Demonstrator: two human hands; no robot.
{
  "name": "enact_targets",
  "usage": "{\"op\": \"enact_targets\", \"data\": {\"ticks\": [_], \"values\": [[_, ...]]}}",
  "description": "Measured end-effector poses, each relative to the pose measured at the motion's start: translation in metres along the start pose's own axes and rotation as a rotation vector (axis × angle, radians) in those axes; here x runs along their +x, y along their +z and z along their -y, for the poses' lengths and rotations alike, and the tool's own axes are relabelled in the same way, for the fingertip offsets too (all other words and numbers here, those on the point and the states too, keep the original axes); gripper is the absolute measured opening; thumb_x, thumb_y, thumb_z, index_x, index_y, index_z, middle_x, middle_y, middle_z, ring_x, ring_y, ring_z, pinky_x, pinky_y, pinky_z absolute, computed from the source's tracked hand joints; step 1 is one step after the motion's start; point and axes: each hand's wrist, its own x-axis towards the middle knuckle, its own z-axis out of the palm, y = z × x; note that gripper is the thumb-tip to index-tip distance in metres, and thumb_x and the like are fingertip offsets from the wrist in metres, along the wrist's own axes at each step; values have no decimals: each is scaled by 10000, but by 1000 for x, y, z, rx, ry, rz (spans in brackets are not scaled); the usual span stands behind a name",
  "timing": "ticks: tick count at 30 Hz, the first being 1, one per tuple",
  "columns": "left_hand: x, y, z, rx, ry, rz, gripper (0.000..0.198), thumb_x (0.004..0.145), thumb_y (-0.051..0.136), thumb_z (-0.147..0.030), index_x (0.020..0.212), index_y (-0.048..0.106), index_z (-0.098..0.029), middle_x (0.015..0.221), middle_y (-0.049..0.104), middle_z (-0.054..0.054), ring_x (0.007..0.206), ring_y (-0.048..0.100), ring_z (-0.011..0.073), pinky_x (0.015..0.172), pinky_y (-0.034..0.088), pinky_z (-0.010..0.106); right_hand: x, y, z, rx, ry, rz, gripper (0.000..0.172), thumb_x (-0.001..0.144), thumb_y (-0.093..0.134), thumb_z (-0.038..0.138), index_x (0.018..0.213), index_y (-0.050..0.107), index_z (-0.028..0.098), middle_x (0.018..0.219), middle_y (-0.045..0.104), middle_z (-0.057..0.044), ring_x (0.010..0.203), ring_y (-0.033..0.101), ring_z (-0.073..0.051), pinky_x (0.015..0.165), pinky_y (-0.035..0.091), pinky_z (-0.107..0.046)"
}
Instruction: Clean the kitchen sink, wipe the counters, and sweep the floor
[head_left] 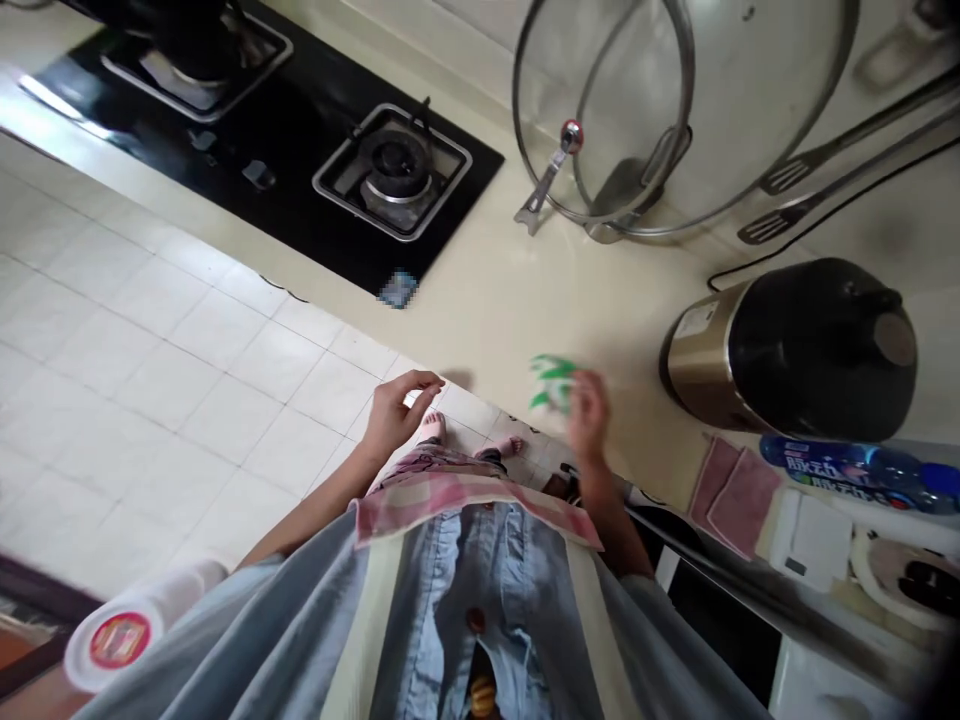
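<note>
Over the counter's front edge, my right hand [589, 410] is closed on a small green-and-white piece [553, 382]. Motion smears both, so whether the piece is cloth or wrapper cannot be made out. My left hand [401, 408] hovers just in front of the same edge, apart from the counter. Its fingers are loosely curled, the thumb close to the fingertips, and nothing shows in them. Beneath both hands lies the cream countertop [517, 310].
A black gas hob [300, 120] fills the counter's left part, with a pixelated blue item [398, 289] at its corner. Glass lids [600, 100] and slotted turners [780, 220] stand along the wall. To the right are a gold-and-black appliance [795, 350], blue bottle [862, 470] and pink cloths [735, 495].
</note>
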Motion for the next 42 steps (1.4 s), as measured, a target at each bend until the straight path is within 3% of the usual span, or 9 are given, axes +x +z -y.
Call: {"op": "enact_targets", "data": {"ticks": [4, 9, 13, 17, 19, 22, 27, 33, 42], "values": [[2, -22, 29, 14, 106, 248, 247, 976, 579, -373, 1057, 722, -189, 990, 779, 111, 886, 751, 217, 816, 603, 346, 59, -47, -58, -400, 237, -135, 418, 979, 458, 282, 1343, 644, 190, 1362, 606, -259, 1288, 571, -313, 1046, 469, -450], [-1, -33, 48, -2, 159, 347, 283, 1029, 493, -352, 1085, 711, -180, 1016, 766, 118, 893, 738, 203, 816, 571, 311, 139, 31, -56, -556, 349, -94, 556, 945, 523, 274, 1454, 584, 59, 1515, 407, -374, 1422, 351, -442, 1030, 321, -670], [-8, -34, 58, -18, 93, 313, 314, 1042, 466, -367, 1061, 717, -178, 967, 765, 113, 862, 722, 200, 795, 549, 299, 161, 117, -7, -531, 121, 73, 506, 960, 539, 311, 1427, 631, 138, 1509, 471, -269, 1411, 382, -351, 1093, 341, -554], [-9, -39, 61, 1, 8, 265, 317, 1041, 472, -366, 1034, 728, -179, 947, 765, 92, 838, 709, 183, 803, 537, 281, 118, 166, 62, -349, -394, 444, 395, 974, 533, 284, 1323, 697, 198, 1446, 574, -174, 1357, 490, -287, 1146, 369, -492], [-8, -47, 60, 6, -41, 180, 299, 1035, 491, -355, 1019, 733, -181, 938, 769, 85, 833, 711, 181, 801, 539, 280, 93, 162, 90, -127, -557, 628, 341, 1005, 485, 271, 1232, 734, 219, 1319, 666, -135, 1261, 580, -240, 1100, 451, -418], [-10, -63, 59, 12, -111, 33, 259, 1025, 516, -322, 1036, 734, -181, 973, 777, 81, 853, 724, 180, 810, 547, 282, 81, 131, 114, 122, -560, 482, 349, 1044, 423, 275, 1237, 711, 232, 1242, 692, -119, 1213, 619, -231, 1029, 519, -401], [-25, -77, 63, 79, -214, -169, 230, 1008, 534, -294, 996, 730, -174, 968, 780, 82, 856, 731, 184, 804, 549, 286, 98, 117, 110, -28, -842, 509, 388, 1025, 524, 293, 1386, 642, 210, 1493, 537, -165, 1383, 495, -307, 1110, 443, -486], [-39, -83, 66, 99, -296, -233, 222, 1008, 521, -269, 992, 724, -180, 919, 766, 63, 790, 705, 158, 743, 513, 253, 101, 202, 111, -378, -1102, 776, 460, 1033, 509, 294, 1485, 588, 267, 1421, 586, -183, 1342, 490, -352, 1153, 294, -592], [-50, -141, 99, 102, -376, -373, 204, 1001, 540, -256, 981, 724, -171, 923, 770, 71, 839, 701, 168, 809, 507, 274, 145, 354, 244, -552, -1095, 614, 565, 973, 485, 129, 1525, 545, 236, 1302, 623, -250, 1171, 566, -363, 1015, 392, -571]]}}
